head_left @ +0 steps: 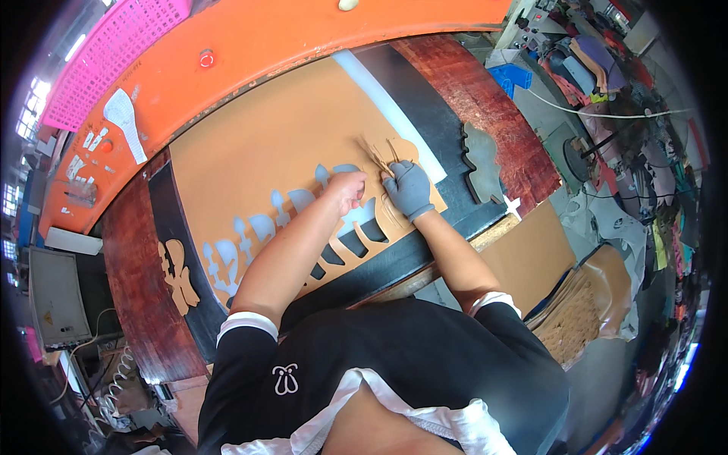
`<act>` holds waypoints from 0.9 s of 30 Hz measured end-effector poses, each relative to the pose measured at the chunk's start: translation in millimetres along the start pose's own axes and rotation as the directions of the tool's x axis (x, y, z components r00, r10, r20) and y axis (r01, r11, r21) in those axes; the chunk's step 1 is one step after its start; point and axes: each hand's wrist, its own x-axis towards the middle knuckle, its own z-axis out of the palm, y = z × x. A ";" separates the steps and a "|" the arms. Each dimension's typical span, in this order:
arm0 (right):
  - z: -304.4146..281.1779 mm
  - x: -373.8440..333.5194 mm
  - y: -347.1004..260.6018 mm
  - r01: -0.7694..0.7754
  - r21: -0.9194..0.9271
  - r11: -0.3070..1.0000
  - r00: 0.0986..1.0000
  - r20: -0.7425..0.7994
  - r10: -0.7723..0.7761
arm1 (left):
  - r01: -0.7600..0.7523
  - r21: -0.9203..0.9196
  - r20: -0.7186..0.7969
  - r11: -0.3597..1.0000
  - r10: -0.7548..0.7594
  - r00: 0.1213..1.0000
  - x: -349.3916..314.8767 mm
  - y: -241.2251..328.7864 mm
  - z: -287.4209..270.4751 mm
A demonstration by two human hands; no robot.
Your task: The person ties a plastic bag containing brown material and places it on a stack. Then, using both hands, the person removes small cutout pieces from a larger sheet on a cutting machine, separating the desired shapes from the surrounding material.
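A large tan leather sheet lies across the work table, with rows of cut-out shapes along its near part. Over these cut-outs is my left hand, bare, its fingers curled in; what they hold, if anything, is hidden. My right hand wears a grey glove and rests at the sheet's right end. Its fingers are closed around thin brown strips, which fan out past the fingertips and look slightly blurred. White and black surfaces show through the openings.
An orange machine beam with a red button spans the far side. A pink basket stands on it. Curved cut pieces lie left, a dark-edged grey shape right. Stacked tan sheets hang at the near right.
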 end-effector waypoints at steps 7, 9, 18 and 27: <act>-12.1 2.0 -9.5 -0.004 0.120 0.993 0.997 0.074 -0.005 | -0.096 -0.271 -0.004 0.958 0.098 0.995 2.5 -6.3 13.0; -12.9 6.1 -11.7 -0.092 0.110 0.990 0.983 0.170 0.073 | -0.163 -0.333 0.079 0.929 0.200 0.977 1.7 -9.1 15.6; -7.6 12.2 -7.2 -0.187 0.081 0.979 0.965 0.199 0.168 | -0.252 -0.363 -0.083 0.897 0.238 0.968 11.3 -21.6 18.9; -3.8 2.1 -9.0 -0.016 -0.011 1.000 0.995 0.102 0.017 | -0.598 0.137 -0.141 0.790 0.613 0.777 -18.5 -29.9 28.1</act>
